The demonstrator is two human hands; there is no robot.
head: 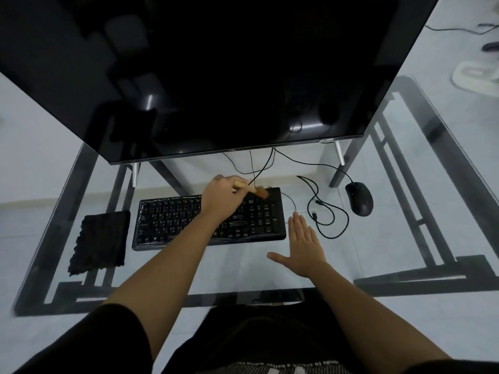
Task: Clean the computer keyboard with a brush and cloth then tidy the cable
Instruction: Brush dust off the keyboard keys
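A blurred wooden brush [260,192], half hidden in the gripping left hand [220,197], is over the far right corner of the black keyboard [167,217]. The right hand [303,247] lies flat and open on the glass table [383,247], just right of it.

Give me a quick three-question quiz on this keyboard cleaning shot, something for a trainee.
1. Fill in: the brush is held by the ___ hand.
2. True or false: the cloth lies on top of the keyboard.
3. The right hand is: A) gripping the mouse, B) lying flat on the glass table, C) holding the cable.

Key: 1 left hand; 2 false, it lies on the table to the keyboard's left; 3 B.
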